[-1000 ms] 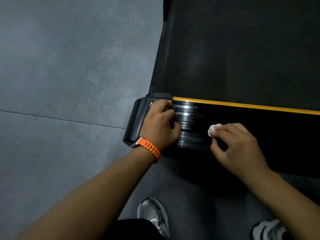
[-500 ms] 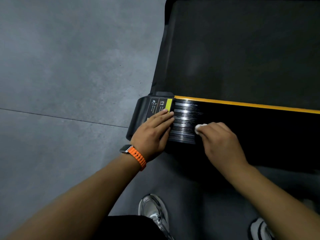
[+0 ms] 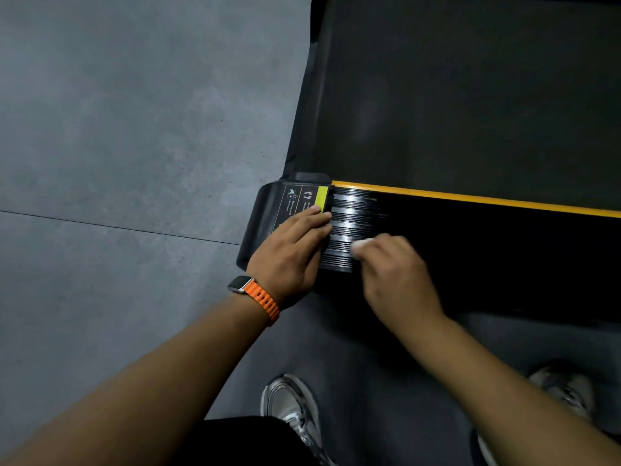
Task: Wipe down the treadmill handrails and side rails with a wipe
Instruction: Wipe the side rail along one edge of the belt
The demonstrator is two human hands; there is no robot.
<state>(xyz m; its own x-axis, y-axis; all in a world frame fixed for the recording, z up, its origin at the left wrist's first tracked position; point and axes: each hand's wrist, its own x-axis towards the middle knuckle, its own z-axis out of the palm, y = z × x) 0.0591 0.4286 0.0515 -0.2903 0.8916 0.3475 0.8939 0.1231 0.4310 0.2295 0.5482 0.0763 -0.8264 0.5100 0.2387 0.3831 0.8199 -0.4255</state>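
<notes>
Right hand (image 3: 400, 274), motion-blurred, pinches a white wipe (image 3: 363, 244) against the ribbed side rail (image 3: 353, 210); its fingers hide most of the wipe. Left hand (image 3: 289, 253) rests flat, fingers straight, on the end cap (image 3: 265, 203).

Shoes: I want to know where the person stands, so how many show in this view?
2. The left shoe is at the bottom middle, on the dark floor mat. The right shoe is at the bottom right, partly hidden by the right forearm.
</notes>
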